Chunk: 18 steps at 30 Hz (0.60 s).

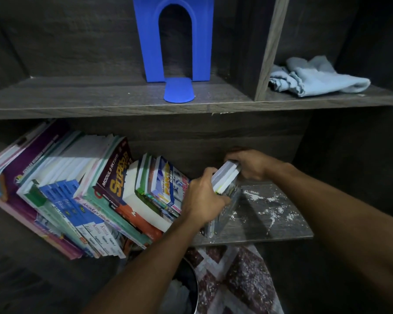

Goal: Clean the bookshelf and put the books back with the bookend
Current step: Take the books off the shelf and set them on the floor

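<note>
Left grip [201,198] and right grip [250,165] both clasp a small stack of books [225,180], seemingly upright, on the dusty lower shelf [286,225].

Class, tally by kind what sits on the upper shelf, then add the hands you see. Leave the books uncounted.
Bookend: 1
Cloth: 1
Hands: 2, left hand and right hand, both gripping a small stack of books
Total: 4
</note>
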Each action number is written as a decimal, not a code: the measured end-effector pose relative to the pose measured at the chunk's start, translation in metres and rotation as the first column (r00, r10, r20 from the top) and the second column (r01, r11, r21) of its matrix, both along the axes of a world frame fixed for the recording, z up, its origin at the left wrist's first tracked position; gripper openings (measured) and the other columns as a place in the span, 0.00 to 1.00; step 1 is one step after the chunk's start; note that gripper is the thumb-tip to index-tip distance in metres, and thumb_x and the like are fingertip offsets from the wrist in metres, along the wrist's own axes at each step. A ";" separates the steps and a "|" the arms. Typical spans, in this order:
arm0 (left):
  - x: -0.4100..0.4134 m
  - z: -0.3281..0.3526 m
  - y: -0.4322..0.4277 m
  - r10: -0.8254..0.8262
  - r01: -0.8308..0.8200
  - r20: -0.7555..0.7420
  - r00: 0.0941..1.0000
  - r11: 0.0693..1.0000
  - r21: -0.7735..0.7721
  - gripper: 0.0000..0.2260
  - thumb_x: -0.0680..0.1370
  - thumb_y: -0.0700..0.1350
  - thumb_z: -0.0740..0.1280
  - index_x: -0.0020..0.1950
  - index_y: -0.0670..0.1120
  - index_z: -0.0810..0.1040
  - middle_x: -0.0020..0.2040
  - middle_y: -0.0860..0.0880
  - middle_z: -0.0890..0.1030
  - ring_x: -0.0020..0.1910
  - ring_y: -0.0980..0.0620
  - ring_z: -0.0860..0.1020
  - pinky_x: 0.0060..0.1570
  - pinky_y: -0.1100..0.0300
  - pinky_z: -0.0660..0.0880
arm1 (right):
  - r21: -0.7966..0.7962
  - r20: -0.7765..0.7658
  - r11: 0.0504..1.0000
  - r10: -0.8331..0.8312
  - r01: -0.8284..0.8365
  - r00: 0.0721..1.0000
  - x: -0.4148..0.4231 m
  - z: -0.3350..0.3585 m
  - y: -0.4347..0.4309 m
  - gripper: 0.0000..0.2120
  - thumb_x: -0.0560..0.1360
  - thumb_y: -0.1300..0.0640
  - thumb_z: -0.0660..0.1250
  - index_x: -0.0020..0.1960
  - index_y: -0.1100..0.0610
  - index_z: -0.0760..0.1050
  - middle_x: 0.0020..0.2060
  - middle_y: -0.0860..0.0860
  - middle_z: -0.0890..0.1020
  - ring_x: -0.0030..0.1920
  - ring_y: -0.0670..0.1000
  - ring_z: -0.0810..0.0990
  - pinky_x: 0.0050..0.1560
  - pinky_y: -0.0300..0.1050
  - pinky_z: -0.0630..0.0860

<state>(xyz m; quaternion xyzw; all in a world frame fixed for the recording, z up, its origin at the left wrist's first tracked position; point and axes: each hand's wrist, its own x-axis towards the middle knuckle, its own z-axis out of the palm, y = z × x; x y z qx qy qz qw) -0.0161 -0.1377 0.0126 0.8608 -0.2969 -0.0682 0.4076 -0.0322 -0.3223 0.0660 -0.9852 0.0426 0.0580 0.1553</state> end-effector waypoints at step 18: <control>0.036 0.024 -0.001 -0.332 0.343 -0.279 0.901 0.939 -0.007 0.32 0.68 0.33 0.76 0.64 0.58 0.72 0.58 0.48 0.78 0.51 0.43 0.82 0.52 0.44 0.80 | 0.370 0.245 0.918 -0.245 0.143 0.938 -0.091 -0.033 -0.020 0.22 0.61 0.55 0.83 0.50 0.47 0.77 0.48 0.45 0.76 0.47 0.45 0.79 0.45 0.41 0.77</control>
